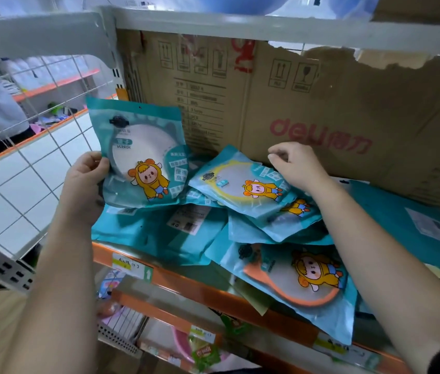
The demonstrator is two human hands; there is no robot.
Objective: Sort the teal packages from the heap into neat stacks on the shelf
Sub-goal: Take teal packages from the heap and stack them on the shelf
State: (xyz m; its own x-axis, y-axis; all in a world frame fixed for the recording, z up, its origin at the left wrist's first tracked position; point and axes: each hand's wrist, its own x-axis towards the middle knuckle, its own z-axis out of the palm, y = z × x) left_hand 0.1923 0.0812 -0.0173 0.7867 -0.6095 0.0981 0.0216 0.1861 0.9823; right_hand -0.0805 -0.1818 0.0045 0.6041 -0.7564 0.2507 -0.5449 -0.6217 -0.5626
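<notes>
Meanwhile, at centre left of the frame, a person's left hand (pixel 86 182) pinches the left edge of a teal mirror package (pixel 139 155), thumb on the front, holding it upright and clear of the heap (pixel 229 220) w/ its cartoon figure facing the camera. Centre right, the right hand (pixel 298 166) hovers over the heap w/ fingers curled loosely and nothing in its grip, the wrist just above a yellow-rimmed mirror package (pixel 240 184) that lies tilted on top. Below it, more teal packages overlap at odd angles, some face down w/ barcode labels showing. Lower right, an orange-rimmed mirror package (pixel 298 282) hangs partly over the orange shelf edge (pixel 186 282), which carries a price tag (pixel 132 265). Behind the heap, across the upper half of the frame, a torn cardboard box (pixel 307 114) w/ red lettering stands against the back of the shelf. A white wire grid panel (pixel 24 125) closes the shelf's left side, w/ white floor tiles visible through it. At the bottom, a lower shelf holds other goods, too blurred to name.
</notes>
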